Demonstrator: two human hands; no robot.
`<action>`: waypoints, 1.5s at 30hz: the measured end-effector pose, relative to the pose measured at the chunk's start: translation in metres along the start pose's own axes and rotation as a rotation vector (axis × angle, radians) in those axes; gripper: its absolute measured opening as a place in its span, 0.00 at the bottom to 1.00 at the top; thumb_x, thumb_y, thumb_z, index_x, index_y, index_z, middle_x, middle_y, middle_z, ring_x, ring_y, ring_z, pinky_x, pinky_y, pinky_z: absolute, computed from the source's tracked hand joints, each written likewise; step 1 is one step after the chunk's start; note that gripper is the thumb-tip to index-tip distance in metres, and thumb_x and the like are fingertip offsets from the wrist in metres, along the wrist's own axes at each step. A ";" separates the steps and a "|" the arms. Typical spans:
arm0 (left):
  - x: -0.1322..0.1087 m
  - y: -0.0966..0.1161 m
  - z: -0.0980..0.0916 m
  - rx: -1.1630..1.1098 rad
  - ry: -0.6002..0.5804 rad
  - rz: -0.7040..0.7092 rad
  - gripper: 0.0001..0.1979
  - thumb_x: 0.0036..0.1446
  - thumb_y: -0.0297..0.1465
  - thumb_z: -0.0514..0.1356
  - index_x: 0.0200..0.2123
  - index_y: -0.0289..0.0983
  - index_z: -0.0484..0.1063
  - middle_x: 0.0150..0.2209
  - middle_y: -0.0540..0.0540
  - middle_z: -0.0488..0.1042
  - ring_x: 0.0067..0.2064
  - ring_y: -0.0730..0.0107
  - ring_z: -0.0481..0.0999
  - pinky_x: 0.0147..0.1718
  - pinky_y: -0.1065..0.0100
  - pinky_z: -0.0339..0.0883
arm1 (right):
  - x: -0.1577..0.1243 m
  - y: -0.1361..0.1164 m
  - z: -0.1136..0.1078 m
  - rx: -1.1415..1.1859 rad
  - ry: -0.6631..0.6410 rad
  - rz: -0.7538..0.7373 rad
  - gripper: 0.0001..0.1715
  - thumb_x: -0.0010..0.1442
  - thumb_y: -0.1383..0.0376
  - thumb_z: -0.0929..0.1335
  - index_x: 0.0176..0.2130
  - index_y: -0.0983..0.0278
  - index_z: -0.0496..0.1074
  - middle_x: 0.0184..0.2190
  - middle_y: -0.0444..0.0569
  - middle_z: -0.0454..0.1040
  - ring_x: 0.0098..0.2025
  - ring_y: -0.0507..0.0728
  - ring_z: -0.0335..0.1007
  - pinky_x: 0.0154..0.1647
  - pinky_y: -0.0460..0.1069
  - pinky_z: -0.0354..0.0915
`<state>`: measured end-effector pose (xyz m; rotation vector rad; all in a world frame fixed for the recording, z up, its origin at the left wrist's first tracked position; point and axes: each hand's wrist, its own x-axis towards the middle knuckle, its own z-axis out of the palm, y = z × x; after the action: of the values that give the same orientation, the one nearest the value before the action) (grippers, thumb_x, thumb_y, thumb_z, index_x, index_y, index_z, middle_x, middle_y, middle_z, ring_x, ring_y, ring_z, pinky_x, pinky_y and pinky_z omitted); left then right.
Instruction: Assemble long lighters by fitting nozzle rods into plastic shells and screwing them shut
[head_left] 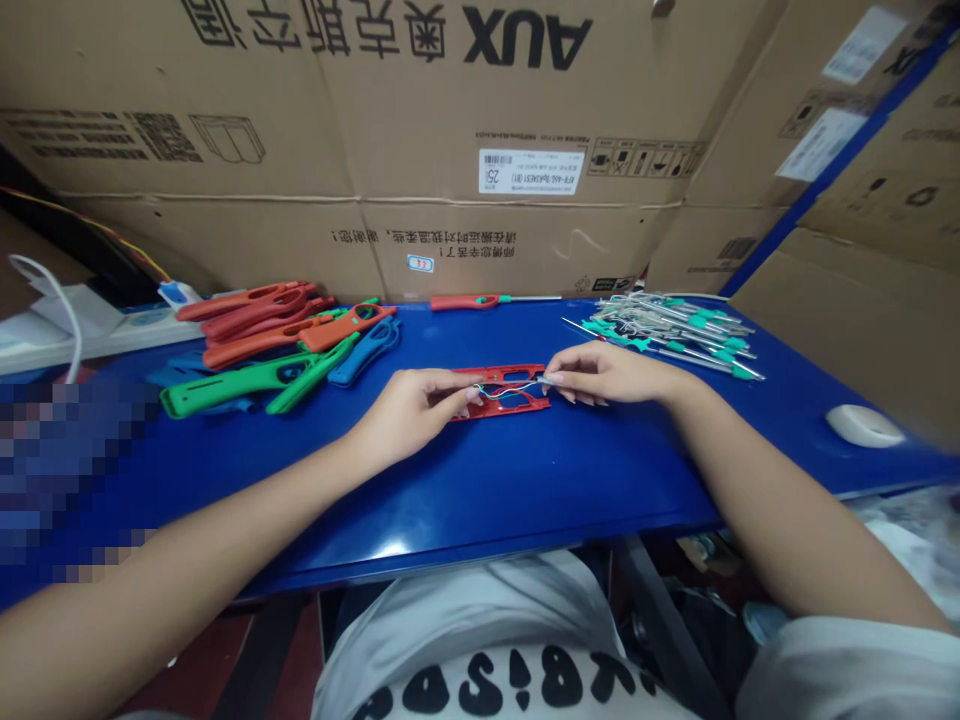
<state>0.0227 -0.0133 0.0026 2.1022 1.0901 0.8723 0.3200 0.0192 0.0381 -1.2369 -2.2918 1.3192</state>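
Note:
Two red plastic lighter-shell halves [525,405] lie side by side on the blue table in front of me, their inner sides facing up. Thin white and green wires [501,390] stretch over them between my hands. My left hand [412,412] is closed at the left end of the shells, thumb and forefinger pinching the wires. At the right end, my right hand [611,372] pinches a small grey piece [546,381] joined to the wires. My fingers hide part of both ends.
Red, orange, green and blue lighter shells [277,345] are heaped at the left. Metal rods with green parts and wires [682,325] pile up at the back right. A red lighter [465,302] lies before the cardboard wall [420,150]. A white rounded object [865,426] sits far right.

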 end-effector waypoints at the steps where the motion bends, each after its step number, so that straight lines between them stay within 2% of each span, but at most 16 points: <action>1: 0.000 0.000 0.000 0.040 0.017 0.024 0.15 0.65 0.40 0.61 0.44 0.37 0.83 0.41 0.45 0.84 0.38 0.64 0.82 0.37 0.67 0.72 | 0.000 -0.001 0.000 0.001 0.008 0.001 0.24 0.65 0.46 0.67 0.38 0.65 0.72 0.26 0.43 0.71 0.22 0.47 0.63 0.22 0.44 0.61; 6: -0.001 -0.002 -0.001 0.179 0.065 0.155 0.12 0.65 0.35 0.61 0.41 0.35 0.83 0.37 0.44 0.83 0.36 0.67 0.80 0.37 0.69 0.70 | -0.001 0.000 -0.001 0.009 0.021 0.002 0.25 0.62 0.47 0.70 0.43 0.65 0.72 0.27 0.44 0.74 0.24 0.49 0.67 0.23 0.45 0.63; 11: 0.000 -0.002 -0.001 0.231 0.061 0.216 0.13 0.67 0.34 0.59 0.43 0.34 0.83 0.38 0.43 0.82 0.37 0.67 0.79 0.38 0.69 0.69 | -0.001 0.004 -0.003 0.035 0.011 -0.023 0.24 0.58 0.47 0.73 0.40 0.65 0.73 0.31 0.49 0.78 0.31 0.53 0.74 0.29 0.47 0.70; 14: 0.000 -0.002 0.000 0.238 0.057 0.201 0.13 0.67 0.34 0.59 0.41 0.34 0.83 0.38 0.43 0.82 0.37 0.67 0.79 0.38 0.69 0.69 | 0.000 0.004 -0.003 0.071 0.054 -0.041 0.23 0.59 0.48 0.73 0.40 0.64 0.72 0.30 0.47 0.77 0.30 0.52 0.74 0.27 0.47 0.70; 19: 0.000 -0.003 0.002 0.180 0.064 0.095 0.12 0.65 0.37 0.61 0.40 0.36 0.83 0.36 0.45 0.82 0.34 0.69 0.78 0.34 0.70 0.67 | 0.003 0.005 0.001 0.153 0.116 -0.067 0.23 0.61 0.48 0.72 0.41 0.64 0.70 0.27 0.44 0.74 0.24 0.49 0.69 0.20 0.45 0.67; 23: 0.000 -0.003 0.001 0.171 0.058 0.087 0.12 0.65 0.36 0.62 0.40 0.36 0.83 0.36 0.46 0.82 0.33 0.69 0.78 0.33 0.70 0.67 | 0.002 0.004 0.001 0.157 0.131 -0.127 0.21 0.59 0.50 0.74 0.40 0.64 0.71 0.28 0.44 0.74 0.26 0.50 0.70 0.23 0.45 0.68; 28: 0.002 -0.006 0.001 0.216 0.045 0.171 0.11 0.66 0.34 0.61 0.40 0.35 0.83 0.37 0.44 0.81 0.36 0.68 0.79 0.37 0.69 0.69 | -0.002 0.005 -0.005 0.029 0.067 -0.128 0.20 0.58 0.51 0.74 0.40 0.64 0.76 0.33 0.48 0.78 0.32 0.52 0.73 0.33 0.49 0.71; 32: 0.002 -0.009 0.003 0.254 0.014 0.223 0.11 0.67 0.32 0.60 0.40 0.35 0.83 0.37 0.43 0.81 0.37 0.66 0.79 0.39 0.67 0.71 | -0.001 0.008 -0.006 -0.119 0.080 -0.151 0.19 0.57 0.50 0.74 0.38 0.64 0.79 0.39 0.51 0.79 0.41 0.56 0.75 0.42 0.51 0.70; 34: 0.001 -0.010 0.004 0.274 0.004 0.232 0.12 0.67 0.32 0.59 0.41 0.34 0.83 0.37 0.42 0.80 0.37 0.66 0.79 0.39 0.67 0.71 | -0.001 0.007 -0.006 -0.180 0.073 -0.126 0.18 0.58 0.51 0.74 0.38 0.63 0.80 0.40 0.51 0.80 0.43 0.57 0.75 0.44 0.51 0.69; 37: 0.001 -0.011 0.006 0.304 -0.007 0.252 0.11 0.67 0.31 0.60 0.42 0.33 0.82 0.36 0.42 0.80 0.37 0.66 0.79 0.38 0.67 0.71 | -0.001 0.005 -0.005 -0.252 0.050 -0.097 0.16 0.59 0.53 0.73 0.38 0.63 0.81 0.39 0.50 0.81 0.43 0.58 0.76 0.47 0.52 0.69; 45: 0.002 -0.009 0.006 0.351 -0.028 0.257 0.11 0.67 0.30 0.60 0.43 0.33 0.83 0.36 0.42 0.80 0.38 0.64 0.79 0.40 0.66 0.71 | -0.004 0.000 -0.003 -0.313 0.045 -0.170 0.14 0.61 0.56 0.72 0.38 0.63 0.83 0.41 0.52 0.81 0.44 0.59 0.77 0.47 0.52 0.69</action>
<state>0.0241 -0.0087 -0.0077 2.5824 1.0319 0.8093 0.3243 0.0175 0.0402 -1.1115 -2.5752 0.8914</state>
